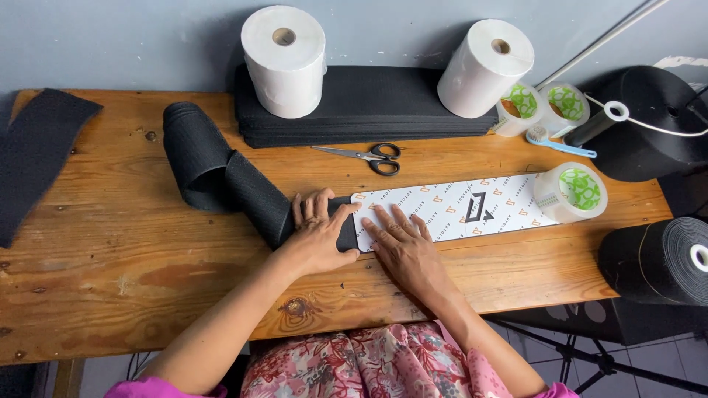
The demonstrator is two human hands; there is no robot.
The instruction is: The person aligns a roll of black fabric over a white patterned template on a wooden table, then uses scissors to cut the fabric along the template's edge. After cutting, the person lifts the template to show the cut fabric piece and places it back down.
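Observation:
A long white printed strip (472,210) lies flat on the wooden table (110,243), over a black ribbed fabric band (251,195) that curls into a loop (193,155) at the left. My left hand (318,234) presses the black band right at the strip's left end, thumb touching the strip's corner. My right hand (402,243) lies flat, fingers spread, on the strip's left part. A clear tape roll with a green core (571,193) rests on the strip's right end.
Scissors (372,157) lie behind the strip. A stack of black fabric (369,107) carries two white paper rolls (284,60) (485,68). Two more tape rolls (542,107), a blue brush (557,141), black material rolls (656,262) at right, black felt (33,158) at left.

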